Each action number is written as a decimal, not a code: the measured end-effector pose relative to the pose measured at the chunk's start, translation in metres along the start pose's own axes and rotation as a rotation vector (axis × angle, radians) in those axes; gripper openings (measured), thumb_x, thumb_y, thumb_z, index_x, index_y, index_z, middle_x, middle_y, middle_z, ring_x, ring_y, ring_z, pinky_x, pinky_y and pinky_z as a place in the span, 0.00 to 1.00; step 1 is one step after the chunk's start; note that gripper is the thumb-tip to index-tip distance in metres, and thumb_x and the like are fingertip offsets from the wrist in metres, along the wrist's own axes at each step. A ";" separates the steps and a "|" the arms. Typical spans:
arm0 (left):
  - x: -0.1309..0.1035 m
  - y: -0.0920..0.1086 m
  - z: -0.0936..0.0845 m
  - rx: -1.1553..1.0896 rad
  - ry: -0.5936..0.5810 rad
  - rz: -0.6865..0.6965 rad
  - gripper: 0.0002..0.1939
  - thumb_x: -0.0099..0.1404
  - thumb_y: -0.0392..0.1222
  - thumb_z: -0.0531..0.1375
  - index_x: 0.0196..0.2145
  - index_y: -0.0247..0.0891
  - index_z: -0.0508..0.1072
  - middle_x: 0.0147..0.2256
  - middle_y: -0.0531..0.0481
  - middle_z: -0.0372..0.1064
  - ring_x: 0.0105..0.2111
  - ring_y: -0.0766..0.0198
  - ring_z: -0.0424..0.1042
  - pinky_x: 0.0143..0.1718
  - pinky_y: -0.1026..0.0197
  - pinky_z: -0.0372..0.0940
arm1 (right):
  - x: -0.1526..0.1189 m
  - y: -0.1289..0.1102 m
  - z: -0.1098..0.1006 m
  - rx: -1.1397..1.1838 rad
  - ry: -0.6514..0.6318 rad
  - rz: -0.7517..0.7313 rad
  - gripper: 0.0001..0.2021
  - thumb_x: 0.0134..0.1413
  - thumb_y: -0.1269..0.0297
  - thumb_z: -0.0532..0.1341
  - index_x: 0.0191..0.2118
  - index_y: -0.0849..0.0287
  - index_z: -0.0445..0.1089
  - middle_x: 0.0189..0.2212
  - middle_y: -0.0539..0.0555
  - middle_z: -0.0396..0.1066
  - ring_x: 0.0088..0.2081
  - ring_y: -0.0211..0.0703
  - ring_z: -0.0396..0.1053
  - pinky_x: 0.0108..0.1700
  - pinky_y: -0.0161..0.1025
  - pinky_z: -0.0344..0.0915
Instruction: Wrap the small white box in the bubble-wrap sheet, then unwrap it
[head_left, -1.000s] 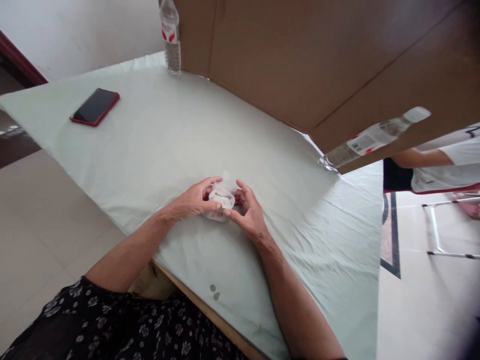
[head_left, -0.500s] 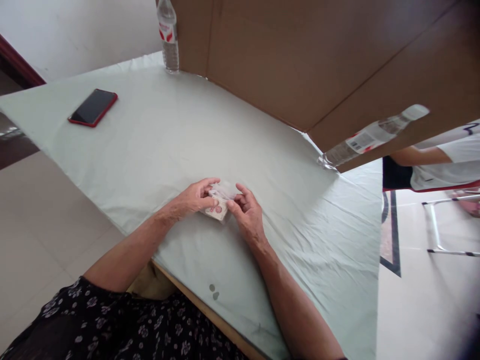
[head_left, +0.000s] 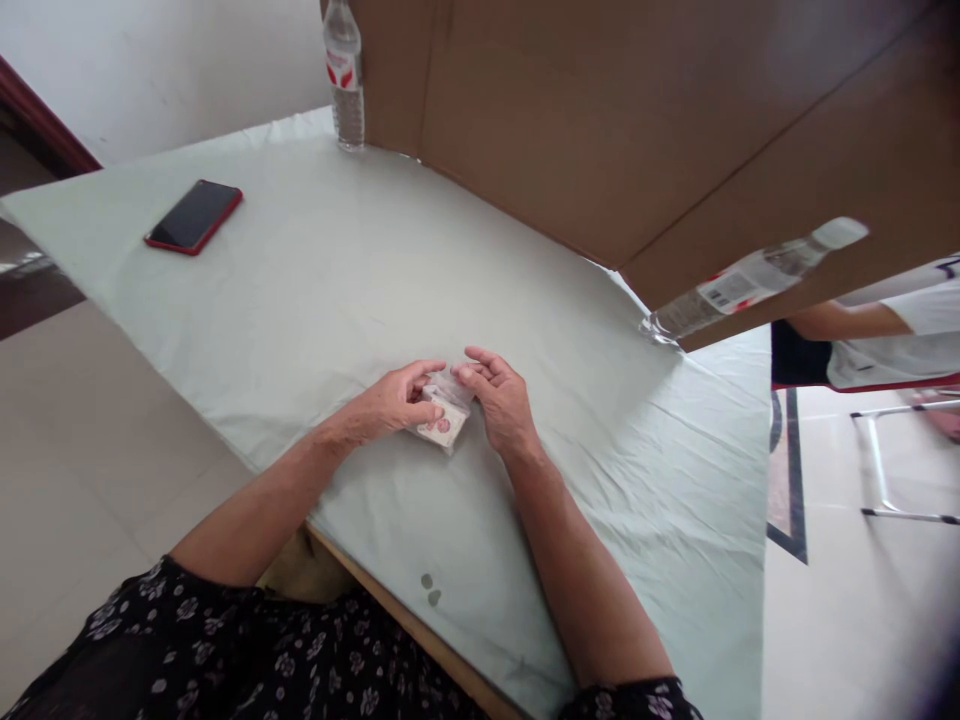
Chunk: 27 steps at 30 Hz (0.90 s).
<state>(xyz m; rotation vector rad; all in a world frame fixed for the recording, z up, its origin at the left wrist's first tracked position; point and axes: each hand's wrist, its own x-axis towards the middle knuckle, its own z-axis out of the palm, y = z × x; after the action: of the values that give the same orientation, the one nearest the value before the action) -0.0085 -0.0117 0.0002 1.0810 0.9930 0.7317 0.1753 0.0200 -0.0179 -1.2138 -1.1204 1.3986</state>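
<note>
Pale green cloth [head_left: 337, 270] covers the table before us, creased on the right, and brown cardboard [head_left: 562, 120] rises over its far side until the upper edge cuts it off. We find the small box [head_left: 448, 432] near the table's close edge, between our two hands, whitish with reddish print too blurred to read. Our left hand [head_left: 394, 400] grasps it, thumb laid over the upper face; the other fingers are partly hidden behind. Clear plastic [head_left: 454, 392] bunches along the box's far side, its outline hard to follow. Our right hand [head_left: 499, 395] has thumb and fingertips curled at that plastic; whether they pinch it we cannot tell.

Beyond, we see one bottle [head_left: 345, 85] upright against the cardboard, its top cropped, and another bottle [head_left: 750, 285] appearing slanted, its label print too small to read. Toward the far left lies a phone [head_left: 193, 215], dark screen up, red-edged. Close to us, two dark spots [head_left: 428, 589] mark the cloth; we cannot tell what they are. At the right, a white-sleeved person [head_left: 885, 345] is partly hidden by the cardboard and cut off by the frame.
</note>
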 end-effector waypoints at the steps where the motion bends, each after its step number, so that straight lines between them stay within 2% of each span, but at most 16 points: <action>1: 0.000 0.000 0.001 0.020 0.015 0.000 0.44 0.56 0.39 0.65 0.68 0.31 0.57 0.52 0.37 0.73 0.47 0.54 0.76 0.50 0.54 0.68 | -0.001 -0.001 0.001 0.013 0.003 -0.018 0.24 0.42 0.53 0.73 0.45 0.56 0.73 0.32 0.50 0.77 0.36 0.42 0.74 0.44 0.44 0.71; 5: -0.002 0.001 0.002 0.106 0.058 0.011 0.42 0.57 0.41 0.65 0.67 0.33 0.59 0.54 0.38 0.72 0.50 0.52 0.74 0.48 0.56 0.68 | -0.006 -0.004 0.003 -0.002 0.005 -0.093 0.17 0.45 0.56 0.72 0.41 0.55 0.74 0.31 0.49 0.75 0.35 0.41 0.73 0.44 0.43 0.70; 10: -0.004 0.005 0.002 0.217 0.087 0.025 0.38 0.58 0.44 0.64 0.64 0.30 0.64 0.50 0.39 0.74 0.47 0.52 0.74 0.44 0.56 0.67 | -0.015 -0.007 0.003 -0.115 0.003 -0.189 0.10 0.49 0.58 0.69 0.37 0.54 0.75 0.32 0.49 0.75 0.35 0.41 0.72 0.44 0.42 0.70; 14: -0.005 0.009 0.001 0.232 0.071 0.040 0.25 0.59 0.45 0.62 0.53 0.33 0.74 0.41 0.46 0.77 0.40 0.58 0.74 0.40 0.59 0.66 | -0.024 -0.015 0.005 -0.304 0.009 -0.263 0.04 0.52 0.61 0.66 0.31 0.54 0.74 0.31 0.49 0.76 0.35 0.42 0.71 0.46 0.43 0.68; 17: -0.005 0.008 0.000 0.231 0.068 0.083 0.17 0.60 0.46 0.61 0.44 0.34 0.77 0.36 0.48 0.76 0.36 0.61 0.73 0.38 0.61 0.64 | -0.032 -0.020 0.007 -0.418 0.006 -0.289 0.03 0.53 0.62 0.64 0.31 0.53 0.74 0.29 0.48 0.77 0.35 0.43 0.72 0.46 0.44 0.68; 24: -0.002 0.003 -0.001 0.217 0.070 0.125 0.18 0.61 0.49 0.60 0.43 0.34 0.76 0.35 0.48 0.76 0.35 0.62 0.72 0.39 0.61 0.65 | -0.048 -0.010 0.010 -0.593 0.073 -0.457 0.03 0.57 0.64 0.62 0.34 0.51 0.74 0.36 0.50 0.80 0.43 0.49 0.75 0.53 0.50 0.64; 27: -0.002 0.004 -0.002 0.225 0.078 0.122 0.18 0.60 0.49 0.60 0.43 0.34 0.76 0.35 0.48 0.76 0.35 0.62 0.72 0.38 0.61 0.64 | -0.051 -0.004 0.012 -0.652 0.091 -0.542 0.05 0.60 0.63 0.61 0.33 0.51 0.74 0.37 0.51 0.81 0.43 0.49 0.76 0.54 0.51 0.64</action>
<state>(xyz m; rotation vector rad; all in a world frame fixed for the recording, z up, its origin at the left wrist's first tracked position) -0.0111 -0.0117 0.0042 1.3260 1.1017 0.7790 0.1677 -0.0308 -0.0059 -1.2521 -1.7522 0.5706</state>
